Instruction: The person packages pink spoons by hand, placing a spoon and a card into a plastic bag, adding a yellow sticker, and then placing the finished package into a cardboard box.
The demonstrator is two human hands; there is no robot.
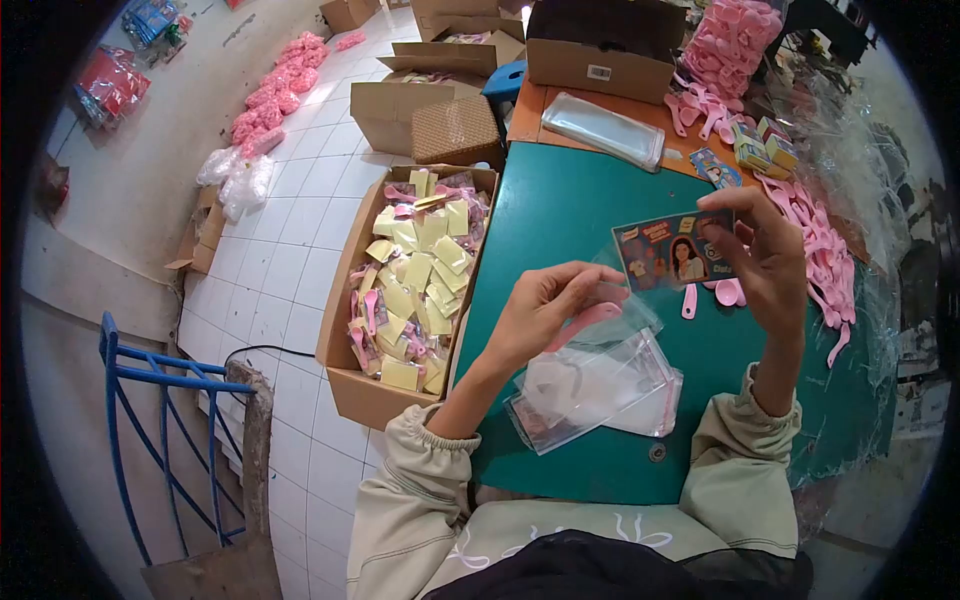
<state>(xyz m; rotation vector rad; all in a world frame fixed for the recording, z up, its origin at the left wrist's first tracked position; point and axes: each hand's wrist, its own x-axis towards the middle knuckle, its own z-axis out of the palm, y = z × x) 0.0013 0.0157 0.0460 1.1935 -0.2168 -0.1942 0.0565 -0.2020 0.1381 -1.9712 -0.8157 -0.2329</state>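
Printed card [660, 250] grasped by right hand [768, 245], pink spoon [588, 322] by left hand [535, 305], beside clear bag [638, 322]. Filled packets [405, 270] heaped in left carton [372, 402]; loose spoons [822, 262] left unpacked, right.

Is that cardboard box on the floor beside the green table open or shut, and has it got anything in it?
Open: the box shows its contents, yellow cards and pink spoons.

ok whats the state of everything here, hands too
left hand: closed on clear bag
right hand: closed on printed card
printed card: tilted, picture showing
near carton: open, filled with packets
back carton: open
table bags: overlapping
spoon heap: loose
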